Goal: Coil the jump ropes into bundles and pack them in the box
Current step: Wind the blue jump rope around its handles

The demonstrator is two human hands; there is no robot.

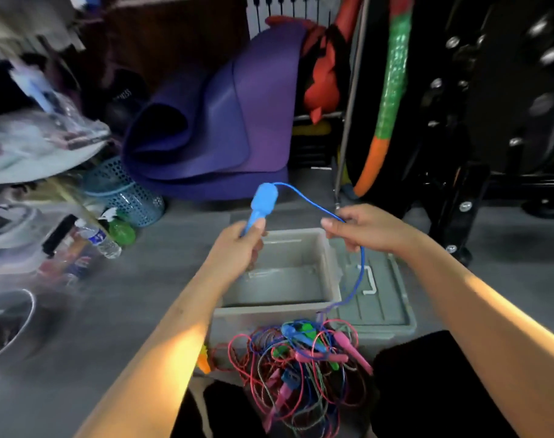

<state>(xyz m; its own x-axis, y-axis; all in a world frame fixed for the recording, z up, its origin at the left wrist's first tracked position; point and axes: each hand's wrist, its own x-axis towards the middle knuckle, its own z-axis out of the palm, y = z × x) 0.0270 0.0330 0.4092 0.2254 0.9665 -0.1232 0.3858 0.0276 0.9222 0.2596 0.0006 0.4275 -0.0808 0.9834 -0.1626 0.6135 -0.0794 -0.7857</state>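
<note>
Hands point(237, 245) grip smooth blue handle point(261, 203), thin cord point(307, 197).

Left hand point(248, 245) gripping blue handle point(263, 202), right hand point(364, 227) pinching blue rope point(313, 202), above grey box point(332, 267)

box mouth: the grey box point(278, 279) lies open upward, nothing inside, free from above.
6 o'clock of box: a tangled pile of ropes point(304, 361) lies against the near wall.
3 o'clock: the lid point(380, 298) lies flat just beside the box.
above box: the blue cord point(361, 263) hangs across the right rim.
12 o'clock: bare floor, then a rolled purple mat point(218, 128).
9 o'clock: bare floor, bottles point(101, 238) farther off.
</note>
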